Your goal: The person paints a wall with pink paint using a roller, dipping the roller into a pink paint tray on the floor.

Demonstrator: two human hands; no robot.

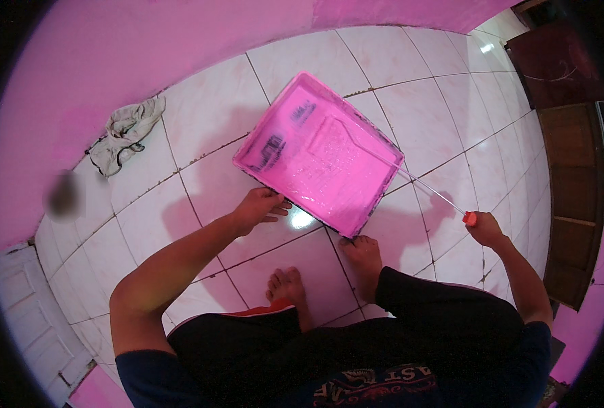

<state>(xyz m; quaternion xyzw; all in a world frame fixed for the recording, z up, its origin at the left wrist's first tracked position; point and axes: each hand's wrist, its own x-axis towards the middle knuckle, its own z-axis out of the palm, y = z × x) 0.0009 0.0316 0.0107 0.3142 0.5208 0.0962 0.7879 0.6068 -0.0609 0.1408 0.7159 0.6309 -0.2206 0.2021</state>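
Note:
A pink-coated paint tray point(295, 178) is tilted in front of me, with wet pink paint across its sloped inside and dark smudges near its far-left end. My left hand point(261, 207) grips its near-left edge, some fingers showing below the rim. A long-handled paint roller point(470, 218) is in my right hand point(485, 229), which is closed round its orange grip. From there the thin metal rod runs left into the tray. The paint-covered roller head point(326, 136) lies against the tray's inside and blends with the pink.
My bare feet point(364, 262) stand on white floor tiles point(451, 251) close to the tray's near corner. A crumpled grey-white cloth point(126, 132) lies by the pink wall point(132, 47). A brown wooden panel point(574, 197) stands at right, a white panelled door point(33, 306) at lower left.

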